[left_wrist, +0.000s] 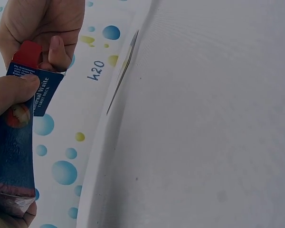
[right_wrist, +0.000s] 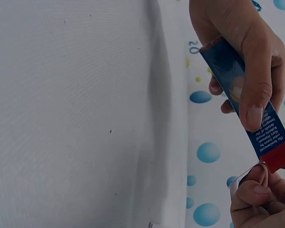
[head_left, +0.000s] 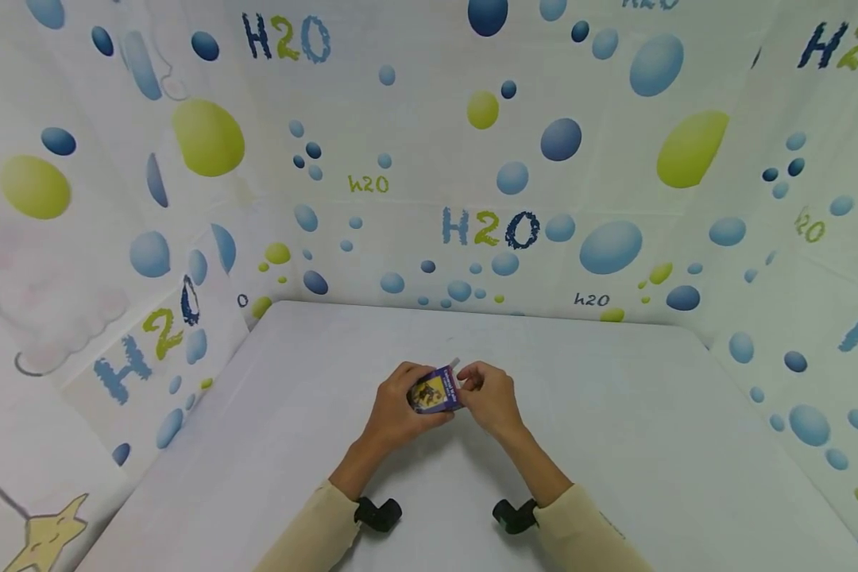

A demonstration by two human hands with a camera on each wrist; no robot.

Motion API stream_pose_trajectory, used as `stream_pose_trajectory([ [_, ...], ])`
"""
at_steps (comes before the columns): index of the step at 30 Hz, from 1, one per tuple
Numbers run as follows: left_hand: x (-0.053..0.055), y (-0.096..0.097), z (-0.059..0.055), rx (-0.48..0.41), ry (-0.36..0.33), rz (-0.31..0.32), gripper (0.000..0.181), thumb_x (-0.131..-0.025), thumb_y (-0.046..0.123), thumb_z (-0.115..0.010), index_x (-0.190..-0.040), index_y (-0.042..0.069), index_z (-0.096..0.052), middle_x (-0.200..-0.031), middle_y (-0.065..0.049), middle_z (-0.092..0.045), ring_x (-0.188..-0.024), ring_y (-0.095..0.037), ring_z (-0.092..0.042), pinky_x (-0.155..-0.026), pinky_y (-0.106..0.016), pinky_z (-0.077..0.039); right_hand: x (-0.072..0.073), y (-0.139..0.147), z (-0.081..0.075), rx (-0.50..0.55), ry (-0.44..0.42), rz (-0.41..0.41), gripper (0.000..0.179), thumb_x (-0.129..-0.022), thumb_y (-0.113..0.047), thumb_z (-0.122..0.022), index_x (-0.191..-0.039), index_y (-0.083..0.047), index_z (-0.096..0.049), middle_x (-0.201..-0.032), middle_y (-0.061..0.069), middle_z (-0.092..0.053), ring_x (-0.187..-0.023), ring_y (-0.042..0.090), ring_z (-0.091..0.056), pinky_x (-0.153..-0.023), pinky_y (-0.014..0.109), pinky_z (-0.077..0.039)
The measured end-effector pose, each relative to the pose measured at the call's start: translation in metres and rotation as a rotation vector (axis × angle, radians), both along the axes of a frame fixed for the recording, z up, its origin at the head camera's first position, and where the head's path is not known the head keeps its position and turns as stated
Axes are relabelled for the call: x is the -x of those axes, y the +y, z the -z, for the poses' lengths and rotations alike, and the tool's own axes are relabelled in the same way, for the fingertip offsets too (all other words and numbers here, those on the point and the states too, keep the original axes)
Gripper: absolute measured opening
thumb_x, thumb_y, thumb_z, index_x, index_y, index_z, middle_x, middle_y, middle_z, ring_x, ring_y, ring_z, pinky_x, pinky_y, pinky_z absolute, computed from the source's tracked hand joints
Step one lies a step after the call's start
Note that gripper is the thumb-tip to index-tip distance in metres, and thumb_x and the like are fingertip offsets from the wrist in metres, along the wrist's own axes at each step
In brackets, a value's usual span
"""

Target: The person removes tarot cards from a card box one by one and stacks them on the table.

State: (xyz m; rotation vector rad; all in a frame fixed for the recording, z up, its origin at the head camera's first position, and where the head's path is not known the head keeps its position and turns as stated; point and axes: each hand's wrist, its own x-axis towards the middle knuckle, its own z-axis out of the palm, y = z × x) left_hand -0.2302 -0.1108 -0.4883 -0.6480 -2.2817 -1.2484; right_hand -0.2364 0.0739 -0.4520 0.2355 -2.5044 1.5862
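Observation:
A small tarot deck box (head_left: 434, 391), dark blue with a yellow picture on its face, is held above the table in my left hand (head_left: 392, 409). The left thumb lies along its narrow side, as the right wrist view shows. "Universal Waite Tarot Deck" reads on the lid part (left_wrist: 47, 92), which is folded away from the box's end. A red flap (left_wrist: 28, 53) stands out there. My right hand (head_left: 493, 397) is at that end, its curled fingers pinching the lid's edge. Inside the box, the contents cannot be seen.
A white-covered table (head_left: 314, 357) spreads under both hands. Behind and beside it hang white curtains (head_left: 429, 159) printed with blue and green dots and "H2O". Black wrist mounts (head_left: 379, 515) sit at both sleeves.

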Motion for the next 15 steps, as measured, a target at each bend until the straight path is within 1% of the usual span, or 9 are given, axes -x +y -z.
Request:
stream_pose_trajectory([
  [3, -0.0003, -0.0011, -0.0002, 0.000, -0.005, -0.004, 0.069, -0.067, 0.026, -0.097, -0.126, 0.008, -0.065, -0.118, 0.000, -0.060, -0.106, -0.015, -0.060, -0.094, -0.036, -0.055, -0.0003, -0.0011, 0.0015, -0.011, 0.011, -0.007, 0.012, -0.086, 0.001, -0.075, -0.095, -0.004, -0.069, -0.078, 0.006, -0.061, -0.069, 0.018, -0.057, -0.056, 0.024, -0.050],
  [7, 0.0005, -0.0013, -0.0003, -0.004, -0.015, 0.006, 0.070, -0.067, 0.026, -0.097, -0.126, 0.008, -0.065, -0.119, 0.000, -0.060, -0.107, -0.014, -0.060, -0.094, -0.035, -0.054, -0.0010, -0.0016, 0.0022, -0.009, 0.022, 0.002, 0.011, -0.085, 0.001, -0.075, -0.093, -0.004, -0.069, -0.078, 0.006, -0.060, -0.070, 0.018, -0.057, -0.056, 0.024, -0.050],
  [15, 0.0016, 0.0002, 0.0012, -0.002, -0.011, 0.012, 0.070, -0.067, 0.027, -0.097, -0.126, 0.008, -0.065, -0.118, 0.000, -0.060, -0.105, -0.013, -0.060, -0.092, -0.034, -0.054, -0.0018, 0.0014, 0.0053, -0.003, 0.020, -0.002, 0.012, -0.085, 0.002, -0.071, -0.095, -0.003, -0.069, -0.078, 0.006, -0.061, -0.070, 0.017, -0.056, -0.056, 0.023, -0.049],
])
